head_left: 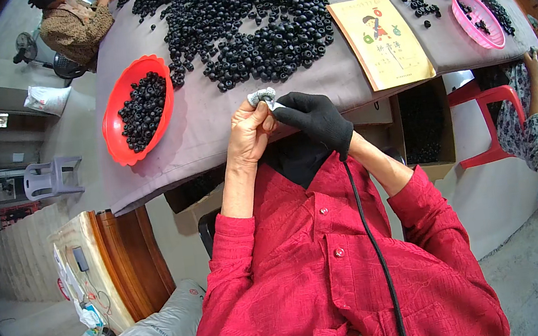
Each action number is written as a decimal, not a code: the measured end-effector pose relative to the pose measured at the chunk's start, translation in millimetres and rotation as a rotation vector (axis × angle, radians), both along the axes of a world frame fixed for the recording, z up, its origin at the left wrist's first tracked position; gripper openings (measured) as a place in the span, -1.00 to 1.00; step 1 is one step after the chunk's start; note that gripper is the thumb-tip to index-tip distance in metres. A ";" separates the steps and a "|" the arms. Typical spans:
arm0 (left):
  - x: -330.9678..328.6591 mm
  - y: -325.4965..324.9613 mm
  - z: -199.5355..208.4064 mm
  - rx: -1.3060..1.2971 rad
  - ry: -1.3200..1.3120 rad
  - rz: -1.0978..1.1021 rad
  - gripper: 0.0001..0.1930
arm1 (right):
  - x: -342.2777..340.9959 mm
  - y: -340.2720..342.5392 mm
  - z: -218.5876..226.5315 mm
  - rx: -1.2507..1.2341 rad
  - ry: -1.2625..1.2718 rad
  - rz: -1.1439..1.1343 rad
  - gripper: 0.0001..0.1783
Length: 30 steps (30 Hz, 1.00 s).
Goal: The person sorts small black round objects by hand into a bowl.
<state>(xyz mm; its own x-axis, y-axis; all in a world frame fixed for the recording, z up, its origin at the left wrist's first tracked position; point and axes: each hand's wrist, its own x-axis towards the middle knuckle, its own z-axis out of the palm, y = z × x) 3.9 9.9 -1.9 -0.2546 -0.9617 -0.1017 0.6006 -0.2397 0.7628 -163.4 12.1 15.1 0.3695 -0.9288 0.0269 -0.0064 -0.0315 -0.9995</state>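
Head cam, hands (283, 122) pinching grey pad (261, 96), long axis left-right

Both hands meet at the near edge of the tabletop (209, 118), the left hand (248, 133) touching the right hand (314, 122), with a small crumpled piece (261, 96) pinched between them. Beyond them a heap of beads (244, 23) covers the tabletop's middle. A bowl (116, 113) holding beads sits at the left edge. A booklet (381, 40) lies toward the right, and a basket (477, 18) near the right edge.
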 end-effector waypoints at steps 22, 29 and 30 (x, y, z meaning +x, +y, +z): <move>-2.9 0.4 3.2 -0.027 -0.022 -0.026 -0.84 | -2.2 -5.0 -4.0 0.010 0.001 -0.010 -0.65; 0.6 -1.6 4.1 -0.045 0.012 -0.039 -0.84 | 0.2 -4.2 0.8 0.019 0.002 -0.002 -0.65; 0.7 0.4 5.4 -0.025 -0.006 -0.030 -0.84 | 0.0 -2.1 1.3 0.012 0.007 -0.012 -0.65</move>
<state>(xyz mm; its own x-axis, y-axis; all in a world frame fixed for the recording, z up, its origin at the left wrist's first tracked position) 4.7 10.4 3.5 -0.2830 -0.9558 -0.0795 0.5887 -0.2386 0.7723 -163.4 10.0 16.4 0.3582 -0.9336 0.0130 -0.0134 -0.0191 -0.9997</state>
